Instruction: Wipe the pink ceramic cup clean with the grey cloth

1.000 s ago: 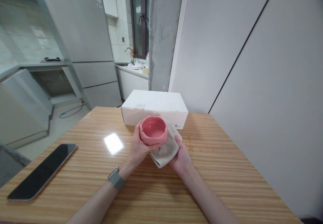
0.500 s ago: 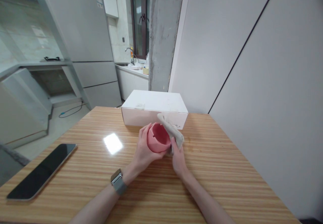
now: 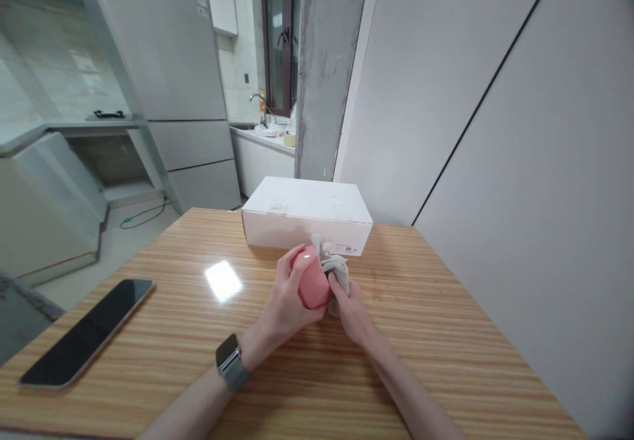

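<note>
A pink hollow pot-like container (image 3: pixel 314 284) is tilted on its side above the table, its opening turned to the right and out of sight. My left hand (image 3: pixel 290 298) wraps round it from the left. In my right hand (image 3: pixel 352 309) is a crumpled grey-white cloth (image 3: pixel 337 269), pressed against the container's open side. Part of the cloth seems to be inside the rim, though I cannot see how deep. A watch sits on my left wrist.
A white cardboard box (image 3: pixel 307 219) stands on the wooden table (image 3: pixel 436 334) just beyond my hands. At the left lies a black phone (image 3: pixel 89 334), flat near the table's edge. A white wall panel (image 3: pixel 520 195) runs along the right.
The pink container has turned so its opening faces right instead of up towards me. The cloth, earlier spread flat along the rim, is now bunched at the opening.
</note>
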Demonstrator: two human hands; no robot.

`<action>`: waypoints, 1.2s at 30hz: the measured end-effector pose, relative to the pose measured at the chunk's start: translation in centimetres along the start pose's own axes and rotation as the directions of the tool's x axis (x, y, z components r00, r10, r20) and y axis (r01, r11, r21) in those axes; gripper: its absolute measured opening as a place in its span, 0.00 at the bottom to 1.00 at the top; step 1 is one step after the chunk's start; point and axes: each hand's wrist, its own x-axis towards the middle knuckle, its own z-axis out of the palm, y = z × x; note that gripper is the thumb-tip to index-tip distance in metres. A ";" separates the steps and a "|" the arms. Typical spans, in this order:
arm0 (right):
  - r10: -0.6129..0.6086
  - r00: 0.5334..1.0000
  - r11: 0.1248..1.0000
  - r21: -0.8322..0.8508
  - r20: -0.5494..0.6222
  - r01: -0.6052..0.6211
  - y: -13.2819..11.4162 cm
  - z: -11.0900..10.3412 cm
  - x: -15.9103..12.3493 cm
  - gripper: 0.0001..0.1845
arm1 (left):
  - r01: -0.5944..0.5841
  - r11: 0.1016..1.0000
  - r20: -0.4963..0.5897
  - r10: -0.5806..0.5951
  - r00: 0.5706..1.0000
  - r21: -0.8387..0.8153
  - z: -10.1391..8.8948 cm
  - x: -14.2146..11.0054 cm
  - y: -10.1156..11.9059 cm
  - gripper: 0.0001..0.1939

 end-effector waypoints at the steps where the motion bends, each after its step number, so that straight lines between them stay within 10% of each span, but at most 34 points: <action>1: 0.046 0.999 0.998 0.040 -0.013 -0.045 0.1 0.0 0.1 0.11 | -0.014 1.000 0.002 0.014 1.000 0.020 0.1 -0.1 0.0 0.44; 17: 0.182 0.982 0.939 0.288 0.041 -0.186 -0.3 0.9 -0.4 0.22 | -0.203 0.977 0.051 0.200 0.978 0.062 0.1 -0.4 -0.2 0.40; 23: 0.122 0.989 0.964 0.226 0.088 -0.139 -1.0 1.0 -0.9 0.24 | 0.179 0.962 0.065 -0.169 0.983 -0.206 -1.1 0.3 0.7 0.40; 33: 0.101 0.993 0.988 0.113 0.053 -0.107 0.2 0.4 -1.3 0.22 | 0.670 0.488 0.302 -0.632 0.713 -0.559 -0.5 0.8 -0.8 0.28; 36: 0.158 0.987 0.978 0.137 0.005 -0.157 0.3 0.7 -1.1 0.24 | 0.673 0.437 0.333 -0.629 0.703 -0.596 -0.3 0.7 -0.4 0.29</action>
